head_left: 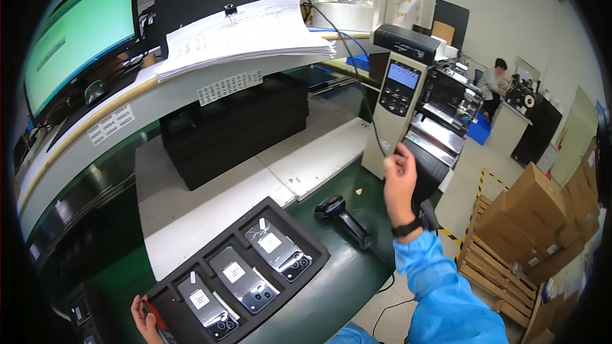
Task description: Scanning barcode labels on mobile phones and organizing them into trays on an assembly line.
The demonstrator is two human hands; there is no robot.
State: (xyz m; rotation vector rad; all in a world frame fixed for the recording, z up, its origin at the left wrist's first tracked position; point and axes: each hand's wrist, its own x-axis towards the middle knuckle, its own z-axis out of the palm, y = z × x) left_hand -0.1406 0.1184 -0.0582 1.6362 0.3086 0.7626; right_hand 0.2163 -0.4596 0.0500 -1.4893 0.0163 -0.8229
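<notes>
My right hand (400, 181), fingers curled and tips drawn together, is raised in front of the label printer (390, 114). Whatever those fingertips may hold is too small to make out. A black handheld barcode scanner (344, 220) lies on the green mat, left of my right wrist. At the lower left, my left hand (146, 320) is wrapped round a dark and red object (155, 314) beside the black foam tray (322, 256); its kind is unclear. Three smartphones in clear film lie in the tray's slots, back up with white labels: left phone (207, 306), middle phone (242, 280), right phone (277, 251).
Stacked black trays (236, 130) stand under a shelf holding clipped papers (242, 35) and a monitor (83, 38). A black cable hangs before the printer. Cardboard boxes (529, 216) sit on a wooden pallet (497, 267) at right. Another person (491, 86) is far off.
</notes>
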